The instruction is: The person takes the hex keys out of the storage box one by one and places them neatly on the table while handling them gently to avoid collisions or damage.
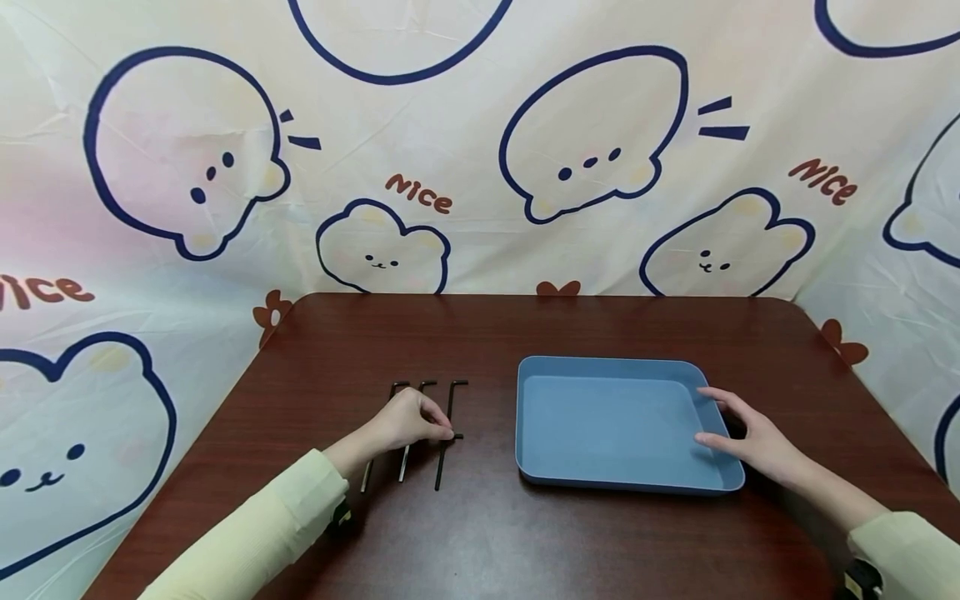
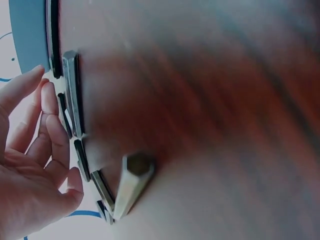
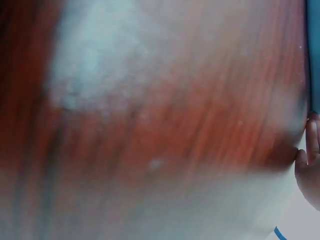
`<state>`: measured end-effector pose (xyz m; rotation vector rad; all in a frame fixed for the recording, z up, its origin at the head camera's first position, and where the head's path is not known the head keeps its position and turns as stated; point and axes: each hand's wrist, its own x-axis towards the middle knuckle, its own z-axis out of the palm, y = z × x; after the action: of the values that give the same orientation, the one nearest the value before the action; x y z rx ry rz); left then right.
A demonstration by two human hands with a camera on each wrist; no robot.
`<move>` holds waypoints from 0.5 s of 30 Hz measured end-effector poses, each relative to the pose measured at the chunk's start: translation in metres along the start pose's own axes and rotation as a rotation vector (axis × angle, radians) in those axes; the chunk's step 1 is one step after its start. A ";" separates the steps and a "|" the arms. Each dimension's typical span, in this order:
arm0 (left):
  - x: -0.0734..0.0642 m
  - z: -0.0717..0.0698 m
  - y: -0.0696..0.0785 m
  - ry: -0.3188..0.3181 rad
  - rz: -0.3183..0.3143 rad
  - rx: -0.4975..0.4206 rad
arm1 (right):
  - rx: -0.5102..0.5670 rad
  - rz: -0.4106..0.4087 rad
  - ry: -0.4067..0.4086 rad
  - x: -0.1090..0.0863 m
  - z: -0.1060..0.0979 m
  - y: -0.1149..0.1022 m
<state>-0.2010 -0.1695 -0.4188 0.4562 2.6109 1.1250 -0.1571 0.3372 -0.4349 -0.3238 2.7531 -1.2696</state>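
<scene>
In the head view, my left hand (image 1: 411, 419) is over several dark L-shaped hex keys lying on the table. Its thumb and fingertips pinch what looks like another hex key (image 1: 459, 436); only a short dark end shows, the rest hidden by the hand. Beside it lie a left key (image 1: 366, 477), a middle key (image 1: 404, 467) and a right key (image 1: 452, 396), partly covered. Hex rods (image 2: 74, 97) appear close up in the left wrist view. My right hand (image 1: 761, 442) rests at the right rim of a blue tray (image 1: 615, 425), thumb and index finger reaching over it, not curled.
The brown table (image 1: 480, 533) spans the front. Behind and at both sides hangs a pale printed cloth (image 1: 480, 167) with bear drawings. In the right wrist view, the tray's wall (image 3: 315, 60) shows at the right edge.
</scene>
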 end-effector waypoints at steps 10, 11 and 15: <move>-0.001 -0.017 0.003 0.059 0.071 0.002 | -0.022 -0.035 0.005 0.000 -0.004 -0.002; -0.002 -0.019 0.004 0.065 0.068 -0.002 | -0.025 -0.036 0.008 0.001 -0.005 -0.002; -0.004 -0.029 0.009 0.097 0.061 -0.014 | -0.040 -0.030 0.031 0.002 -0.007 -0.008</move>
<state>-0.2060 -0.1842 -0.3918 0.4939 2.6868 1.2130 -0.1595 0.3371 -0.4246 -0.3524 2.8126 -1.2385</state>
